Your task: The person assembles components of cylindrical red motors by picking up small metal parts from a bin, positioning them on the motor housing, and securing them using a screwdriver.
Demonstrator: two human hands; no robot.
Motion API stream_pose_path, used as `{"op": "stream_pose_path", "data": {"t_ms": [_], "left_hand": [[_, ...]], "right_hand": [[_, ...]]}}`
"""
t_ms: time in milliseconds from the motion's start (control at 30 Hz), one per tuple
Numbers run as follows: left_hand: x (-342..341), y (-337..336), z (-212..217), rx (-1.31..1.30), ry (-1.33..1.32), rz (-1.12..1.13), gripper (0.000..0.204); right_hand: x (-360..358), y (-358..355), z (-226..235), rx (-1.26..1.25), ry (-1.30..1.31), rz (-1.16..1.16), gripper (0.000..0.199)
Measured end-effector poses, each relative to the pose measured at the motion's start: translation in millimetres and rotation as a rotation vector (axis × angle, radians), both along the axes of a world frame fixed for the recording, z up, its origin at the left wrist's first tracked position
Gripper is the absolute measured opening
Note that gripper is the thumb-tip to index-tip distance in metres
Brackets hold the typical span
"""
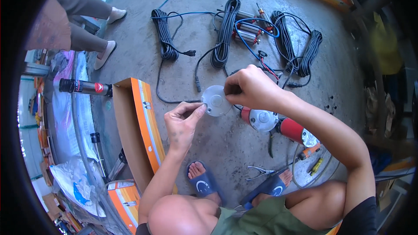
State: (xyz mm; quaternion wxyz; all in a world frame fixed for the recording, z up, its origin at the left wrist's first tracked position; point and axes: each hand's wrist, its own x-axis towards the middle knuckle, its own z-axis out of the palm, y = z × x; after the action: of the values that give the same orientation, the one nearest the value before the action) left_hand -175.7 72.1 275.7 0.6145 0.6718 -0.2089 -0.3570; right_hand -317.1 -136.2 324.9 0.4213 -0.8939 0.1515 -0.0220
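Knees and feet: the person squats on the concrete floor [130,52], bare knee lowest in view, blue sandals [204,185] just beyond it.
Pliers: a small pair [260,173] lies on the floor between the sandals, near to reach.
Left hand: the left hand [183,122] is nearly closed, thumb and fingers pinched on the left edge of the grey round cap [216,100].
Right hand: the right hand [249,88] is curled shut at the cap's upper right rim, fingertips pressed on it; whether a small part sits between them I cannot tell.
Cap: held in the air between both hands, flat face up, above the floor and just left of the red motor [278,124].
Motor: lies on its side on the floor, its silvery round end [263,119] facing up, close under the right wrist.
Cords: coiled black cables [224,30] and a blue wire [250,39] lie farther off, well apart from the hands.
Box: an open orange carton [143,122] stands at the left.
Doing it well: I judge the cap is being worked at its rim, so the left pinch should keep it level while the right fingers do the fine work; keep the grip at the edges so the face stays visible.
Risk: a small piece could drop and roll on the rough floor.
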Motion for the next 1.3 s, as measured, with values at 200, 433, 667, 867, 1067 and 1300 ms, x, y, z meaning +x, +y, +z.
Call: {"op": "stream_pose_path", "data": {"t_ms": [200,433,667,867,1067,1300], "left_hand": [[-5.0,3.2,2.3,0.010,-0.267,0.010,0.008],[-14.7,-9.4,-1.1,0.010,-0.178,0.060,0.011],[-8.9,-9.8,-4.2,0.005,-0.001,0.112,0.010],[2.8,-4.3,-7.1,0.011,0.382,0.055,0.010],[-9.8,27.7,-10.2,0.106,0.830,0.106,0.016],[-48.3,27.4,5.9,0.205,0.788,-0.461,0.029]], "right_hand": [[-0.5,3.1,-11.1,0.015,-0.038,-0.125,0.020],[-20.6,-8.9,-2.5,0.500,0.171,-0.426,0.026],[-79.5,-9.2,33.4,0.404,-0.121,-0.392,0.022],[-139.6,13.3,13.8,0.316,-0.213,-0.503,0.023],[-152.8,27.9,-0.3,0.169,-0.214,-0.580,0.017],[-147.2,23.7,-4.5,0.222,-0.257,-0.564,0.016]]}}
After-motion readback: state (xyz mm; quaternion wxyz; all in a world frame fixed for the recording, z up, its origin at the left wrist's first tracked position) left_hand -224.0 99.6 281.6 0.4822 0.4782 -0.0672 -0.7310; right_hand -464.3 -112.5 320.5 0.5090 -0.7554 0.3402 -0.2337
